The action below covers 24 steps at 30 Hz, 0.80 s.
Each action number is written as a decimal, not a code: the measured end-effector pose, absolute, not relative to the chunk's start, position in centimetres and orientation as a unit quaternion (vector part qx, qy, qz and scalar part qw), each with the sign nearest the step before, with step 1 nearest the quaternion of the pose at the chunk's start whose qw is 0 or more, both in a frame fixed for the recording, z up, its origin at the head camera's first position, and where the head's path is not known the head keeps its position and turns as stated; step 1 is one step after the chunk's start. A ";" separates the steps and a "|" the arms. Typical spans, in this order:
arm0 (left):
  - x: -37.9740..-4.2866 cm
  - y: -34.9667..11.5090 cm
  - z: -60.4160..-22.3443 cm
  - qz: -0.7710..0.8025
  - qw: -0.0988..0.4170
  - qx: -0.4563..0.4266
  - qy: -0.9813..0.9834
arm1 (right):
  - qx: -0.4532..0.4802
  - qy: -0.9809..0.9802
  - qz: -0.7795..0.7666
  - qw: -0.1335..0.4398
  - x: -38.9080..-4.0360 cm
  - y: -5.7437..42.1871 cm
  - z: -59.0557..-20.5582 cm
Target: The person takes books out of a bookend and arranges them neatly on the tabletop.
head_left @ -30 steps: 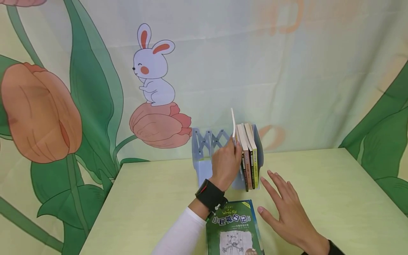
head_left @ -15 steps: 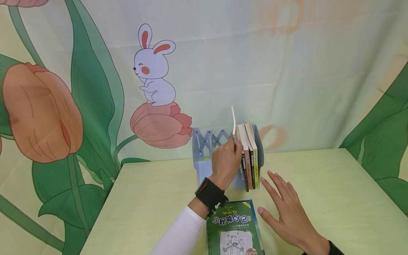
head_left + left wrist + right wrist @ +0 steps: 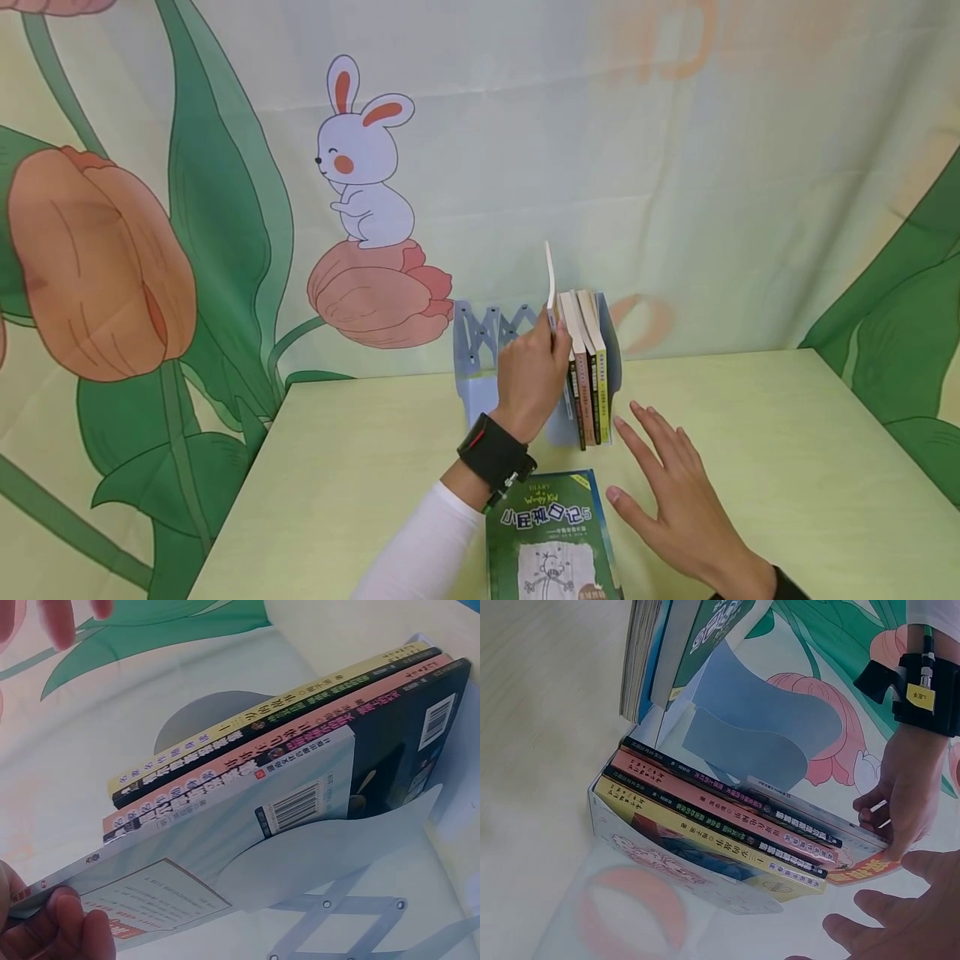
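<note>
My left hand [image 3: 531, 379] pinches a thin pale-blue book [image 3: 187, 855] near the upper end of its spine, while my right hand [image 3: 675, 496] hovers, fingers spread and holding nothing, over the table [image 3: 360, 467] just right of the blue-grey rack [image 3: 483, 400]. The thin book stands nearly upright in that rack, at the left side of a row of upright books [image 3: 585, 383], its upper end rising above theirs. In the left wrist view, a curved divider [image 3: 315, 847] covers part of its back cover. I judge it light, a slim paperback whose covers would flex if squeezed or pushed from one corner. The cover has a slight shine, so it could slide easily against its neighbours and perhaps slip under a loose pinch. The spine's raised end seems the best hold: it is the stiffest edge and clear of the other books. Gripping the loose page edges could fan or crease them. A green book [image 3: 555, 529] lies flat in front of the rack.
</note>
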State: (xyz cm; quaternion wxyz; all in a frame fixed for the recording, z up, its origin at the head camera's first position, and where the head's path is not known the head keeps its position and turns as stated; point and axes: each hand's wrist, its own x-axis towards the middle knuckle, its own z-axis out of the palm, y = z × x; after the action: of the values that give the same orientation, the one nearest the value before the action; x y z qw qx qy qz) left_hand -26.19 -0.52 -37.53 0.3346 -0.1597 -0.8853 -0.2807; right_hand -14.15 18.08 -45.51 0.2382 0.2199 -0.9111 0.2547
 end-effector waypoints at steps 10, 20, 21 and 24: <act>-25.9 -0.7 -36.9 -0.295 0.340 -0.171 -0.876 | 0.215 -0.913 0.252 0.237 -14.1 18.1 -45.5; -25.7 -0.8 -36.2 -0.301 0.357 -0.171 -0.868 | 0.212 -0.915 0.251 0.234 -14.1 18.2 -45.4; -25.7 -0.8 -36.1 -0.303 0.358 -0.171 -0.866 | 0.212 -0.915 0.251 0.235 -14.1 18.2 -45.4; -25.6 -0.8 -35.8 -0.310 0.364 -0.173 -0.861 | 0.211 -0.915 0.252 0.234 -14.1 18.2 -45.4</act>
State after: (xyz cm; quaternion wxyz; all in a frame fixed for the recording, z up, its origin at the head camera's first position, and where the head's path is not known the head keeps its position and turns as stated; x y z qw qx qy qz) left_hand -25.58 -0.78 -35.81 0.3644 -0.1729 -0.8608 -0.3104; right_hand -14.11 18.19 -45.43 0.2343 0.2114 -0.9148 0.2521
